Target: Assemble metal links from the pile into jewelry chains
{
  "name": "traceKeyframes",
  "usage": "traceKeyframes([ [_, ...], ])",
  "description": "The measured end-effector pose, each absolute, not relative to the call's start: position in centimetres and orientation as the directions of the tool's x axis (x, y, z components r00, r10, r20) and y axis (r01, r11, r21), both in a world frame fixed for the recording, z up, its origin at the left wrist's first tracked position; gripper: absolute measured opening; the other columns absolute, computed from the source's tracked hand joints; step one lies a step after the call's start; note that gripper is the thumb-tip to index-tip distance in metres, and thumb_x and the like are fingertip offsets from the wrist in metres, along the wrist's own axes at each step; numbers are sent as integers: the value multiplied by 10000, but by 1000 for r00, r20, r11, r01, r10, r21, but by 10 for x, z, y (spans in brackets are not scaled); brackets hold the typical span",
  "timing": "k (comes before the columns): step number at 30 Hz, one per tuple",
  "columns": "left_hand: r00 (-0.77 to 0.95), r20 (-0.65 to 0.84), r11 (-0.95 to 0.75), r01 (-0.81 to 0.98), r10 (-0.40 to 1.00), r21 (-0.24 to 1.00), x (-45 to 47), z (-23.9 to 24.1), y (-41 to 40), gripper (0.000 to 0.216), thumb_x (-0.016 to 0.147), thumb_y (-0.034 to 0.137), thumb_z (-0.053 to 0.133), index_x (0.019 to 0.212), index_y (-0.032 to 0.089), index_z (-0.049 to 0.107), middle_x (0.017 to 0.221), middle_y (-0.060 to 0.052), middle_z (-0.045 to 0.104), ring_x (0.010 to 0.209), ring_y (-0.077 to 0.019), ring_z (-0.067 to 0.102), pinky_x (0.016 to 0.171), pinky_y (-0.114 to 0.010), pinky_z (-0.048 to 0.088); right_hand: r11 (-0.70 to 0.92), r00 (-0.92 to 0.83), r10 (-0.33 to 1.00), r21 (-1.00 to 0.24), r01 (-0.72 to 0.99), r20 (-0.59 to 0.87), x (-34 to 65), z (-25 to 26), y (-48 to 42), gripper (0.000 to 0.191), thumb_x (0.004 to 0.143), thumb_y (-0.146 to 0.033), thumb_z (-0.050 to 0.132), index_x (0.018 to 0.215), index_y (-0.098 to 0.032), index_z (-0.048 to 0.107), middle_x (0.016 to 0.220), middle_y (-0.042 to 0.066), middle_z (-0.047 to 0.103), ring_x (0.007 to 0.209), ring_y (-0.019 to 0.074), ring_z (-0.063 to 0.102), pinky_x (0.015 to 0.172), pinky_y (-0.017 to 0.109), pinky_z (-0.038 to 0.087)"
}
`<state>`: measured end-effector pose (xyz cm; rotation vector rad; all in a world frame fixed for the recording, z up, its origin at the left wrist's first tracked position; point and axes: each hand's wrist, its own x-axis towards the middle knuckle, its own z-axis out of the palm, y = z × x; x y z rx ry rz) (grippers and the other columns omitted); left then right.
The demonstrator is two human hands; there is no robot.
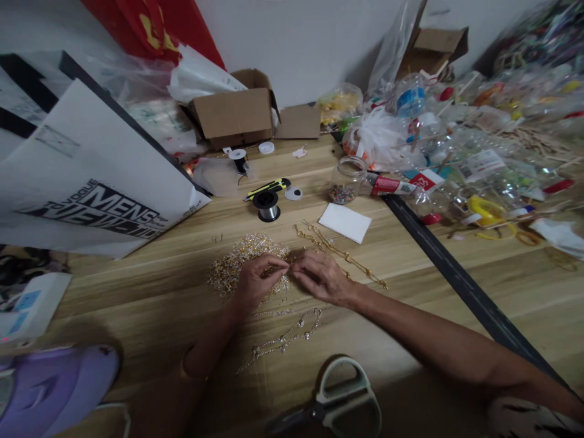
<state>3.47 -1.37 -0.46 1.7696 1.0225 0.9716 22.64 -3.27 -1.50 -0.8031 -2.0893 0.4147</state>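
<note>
My left hand (260, 278) is pinched, thumb against forefinger, over the right side of a pile of small gold and silver jewellery pieces (228, 267). Almost touching its fingertips, my right hand (322, 275) is closed in a pinch too. Whatever lies between the fingertips is too small to make out. Gold chains (340, 252) lie just beyond my right hand and run partly behind it. Nearer to me, a silver chain (287, 337) is spread in a loose loop on the wooden table (205, 340).
Scissors (340, 401) lie at the near edge. Beyond my hands are a wire spool (267, 205), a yellow cutter (269, 187), a white pad (345, 222) and a bead jar (344, 182). A paper bag (91, 182) stands left; plastic bottles (483, 158) crowd the right.
</note>
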Motion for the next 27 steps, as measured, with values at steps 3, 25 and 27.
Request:
traceKeyframes([
  [3, 366, 205, -310, 256, 907, 916, 35, -4, -14, 47, 729, 187, 672, 768, 162, 683, 795, -57, 705, 771, -170, 655, 745, -284, 505, 742, -441, 671, -543, 393, 596, 226, -15, -33, 65, 885, -184, 478, 888, -170, 541, 848, 64, 613, 786, 160, 547, 700, 298, 445],
  [25, 391, 369, -503, 331, 843, 799, 39, 0, -16, 57, 751, 154, 643, 745, 183, 691, 771, -60, 704, 754, -176, 644, 741, -303, 497, 727, -442, 687, -553, 407, 577, 226, -15, -32, 68, 881, -185, 473, 884, -171, 540, 838, 62, 604, 779, 165, 542, 706, 301, 445],
  [27, 397, 387, -523, 331, 832, 785, 38, -1, -16, 61, 754, 144, 640, 752, 178, 690, 772, -64, 702, 758, -176, 642, 744, -304, 496, 727, -445, 687, -550, 411, 575, 226, -16, -32, 69, 883, -191, 473, 876, -173, 540, 832, 61, 602, 773, 165, 540, 700, 298, 442],
])
